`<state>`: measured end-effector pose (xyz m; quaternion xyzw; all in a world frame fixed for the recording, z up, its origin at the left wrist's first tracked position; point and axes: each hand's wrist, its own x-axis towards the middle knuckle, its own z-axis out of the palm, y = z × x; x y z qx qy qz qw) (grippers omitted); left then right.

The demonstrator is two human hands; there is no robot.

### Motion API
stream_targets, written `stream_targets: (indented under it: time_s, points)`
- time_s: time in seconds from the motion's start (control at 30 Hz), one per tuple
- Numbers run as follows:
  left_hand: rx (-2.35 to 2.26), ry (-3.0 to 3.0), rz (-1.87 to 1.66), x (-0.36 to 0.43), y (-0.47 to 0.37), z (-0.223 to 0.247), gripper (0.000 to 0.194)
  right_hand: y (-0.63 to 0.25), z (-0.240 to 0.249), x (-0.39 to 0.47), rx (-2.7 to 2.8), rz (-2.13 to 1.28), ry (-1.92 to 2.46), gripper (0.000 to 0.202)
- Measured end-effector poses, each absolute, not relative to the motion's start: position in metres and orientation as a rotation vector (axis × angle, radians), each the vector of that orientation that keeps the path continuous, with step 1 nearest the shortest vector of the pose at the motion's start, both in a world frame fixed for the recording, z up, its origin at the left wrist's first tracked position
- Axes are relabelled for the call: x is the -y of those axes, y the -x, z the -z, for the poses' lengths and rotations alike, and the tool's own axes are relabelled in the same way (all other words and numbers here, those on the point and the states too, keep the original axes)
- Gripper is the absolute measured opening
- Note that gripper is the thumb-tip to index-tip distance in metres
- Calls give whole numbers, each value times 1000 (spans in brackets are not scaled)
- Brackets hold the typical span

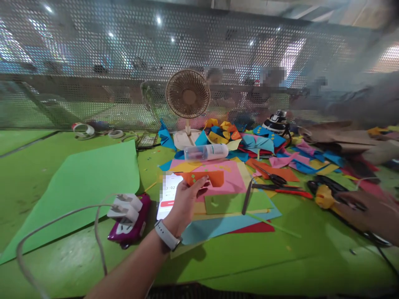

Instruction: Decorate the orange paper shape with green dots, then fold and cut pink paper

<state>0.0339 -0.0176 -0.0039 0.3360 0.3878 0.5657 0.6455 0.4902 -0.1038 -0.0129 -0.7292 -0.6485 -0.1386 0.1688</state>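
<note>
My left hand (183,199), with a watch on its wrist, is closed in a pinch on a strip of orange paper (216,178) with small green pieces on it. The strip is above a pile of coloured sheets, among them a pink sheet (230,172) and a green sheet (240,203). A lit phone (170,195) lies just left of this hand, partly hidden by it. At the right edge my right hand (364,209) is blurred, over a dark object (330,185) I cannot name. A crumpled yellow-orange piece (324,197) lies by its fingers.
Scissors (276,178), tweezers (247,197) and a red-and-black tool (289,190) lie right of centre. Behind are a bottle (207,152), a fan (188,95) and folded papers (222,133). At left are a large green sheet (99,178) and a purple power bank (131,228) with plugs and cables.
</note>
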Motion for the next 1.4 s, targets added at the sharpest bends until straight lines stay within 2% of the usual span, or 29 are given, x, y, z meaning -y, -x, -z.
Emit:
stream_targets:
  time_s: [0.13, 0.27, 0.4, 0.6, 0.7, 0.9, 1.0, 1.13, 1.3, 1.4]
  points:
    - [-898, -759, -1271, 19, -35, 1, 23, -446, 1, 91, 2038, 366, 2063, 34]
    - [-901, -752, -1296, 19, -34, -1, 23, -373, 17, 66, 2423, 357, 1485, 29]
    - [-889, -747, -1291, 18, -32, 1, 23, -316, 24, 43, 2707, 480, 1147, 46]
    - [-895, -730, -1284, 19, -32, 1, 23, -299, 22, 20, 2833, 529, 891, 22]
    - [-890, -710, -1276, 21, -33, -2, 23, -302, 17, 19, 2741, 307, 854, 17]
    - [-918, -696, -1269, 21, -33, -5, 20, -284, -9, 30, 1793, -877, 1162, 9]
    - [-905, -695, -1280, 19, -33, -3, 18, -274, -8, 25, 1545, -1250, 1084, 13]
    - [-904, -698, -1284, 18, -33, 0, 20, -269, 5, 13, 1456, -1386, 1057, 22]
    - [-898, -693, -1268, 18, -33, 0, 20, -272, 10, 9, 1613, -1180, 1353, 28]
    - [-904, -680, -1262, 19, -34, -1, 19, -276, 9, 12, 1640, -1212, 1385, 32]
